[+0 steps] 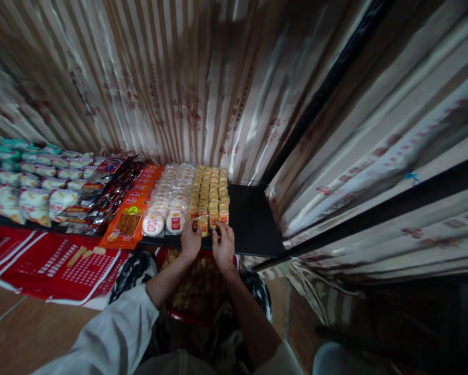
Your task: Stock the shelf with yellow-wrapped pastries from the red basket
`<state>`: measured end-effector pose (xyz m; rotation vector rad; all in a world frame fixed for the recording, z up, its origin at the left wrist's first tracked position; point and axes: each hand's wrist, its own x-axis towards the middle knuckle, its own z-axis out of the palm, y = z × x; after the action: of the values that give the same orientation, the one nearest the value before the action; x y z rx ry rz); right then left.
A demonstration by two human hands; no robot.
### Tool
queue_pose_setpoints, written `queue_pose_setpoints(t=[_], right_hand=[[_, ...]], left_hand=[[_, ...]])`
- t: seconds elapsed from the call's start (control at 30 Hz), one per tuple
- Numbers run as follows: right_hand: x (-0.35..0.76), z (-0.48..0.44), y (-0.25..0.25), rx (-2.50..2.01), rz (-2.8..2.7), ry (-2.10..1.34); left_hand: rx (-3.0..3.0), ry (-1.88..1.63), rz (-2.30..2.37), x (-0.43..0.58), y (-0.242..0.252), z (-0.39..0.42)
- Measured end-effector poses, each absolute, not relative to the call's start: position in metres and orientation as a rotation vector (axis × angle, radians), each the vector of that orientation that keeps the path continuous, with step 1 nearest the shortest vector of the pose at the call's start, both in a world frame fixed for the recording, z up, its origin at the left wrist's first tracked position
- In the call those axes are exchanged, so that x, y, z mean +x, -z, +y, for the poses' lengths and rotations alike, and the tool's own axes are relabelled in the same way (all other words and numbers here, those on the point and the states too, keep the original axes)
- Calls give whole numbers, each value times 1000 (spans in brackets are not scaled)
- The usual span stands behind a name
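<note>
Down at the front edge of the black desk, both hands work at the rows of yellow packs. These rows run from the desk's near edge toward 12 o'clock and end at the striped curtain.

The left hand sits at the near end of the rows. Its fingers are curled in, pinching a front pack that stands at the edge. The right hand is just beside it at 3 o'clock, close but not touching. Its fingers are bent and pressed together, with the tips on the nearest packs of the right-hand rows. Whether they grip one I cannot tell.

At 9 o'clock from the yellow packs, touching them, lie rows of round white packs. Farther toward 9 o'clock comes an orange packet that overhangs the front edge, then dark wrappers and pale bags. At 3 o'clock from the yellow packs the desk's dark top meets the curtain.

Under the hands, at 6 o'clock, a red basket holds more yellowish packs. It sits between the person's knees, which are in patterned trousers. A red banner hangs below the desk at 8 o'clock. A white sleeve covers the left arm above the bare forearm.
</note>
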<state>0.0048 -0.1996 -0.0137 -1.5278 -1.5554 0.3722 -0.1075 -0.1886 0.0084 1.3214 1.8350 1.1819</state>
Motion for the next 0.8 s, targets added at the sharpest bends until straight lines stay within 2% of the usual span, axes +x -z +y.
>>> queue_pose_setpoints(t=[0.27,0.8], right_hand=[[16,-191,29,-1511,-1587,-340],[12,-193,31,-1510,-1849,-168]], left_hand=[[1450,-1103,1941,-102,-1,-181],[1533,-1397,1812,-103,23,-172]])
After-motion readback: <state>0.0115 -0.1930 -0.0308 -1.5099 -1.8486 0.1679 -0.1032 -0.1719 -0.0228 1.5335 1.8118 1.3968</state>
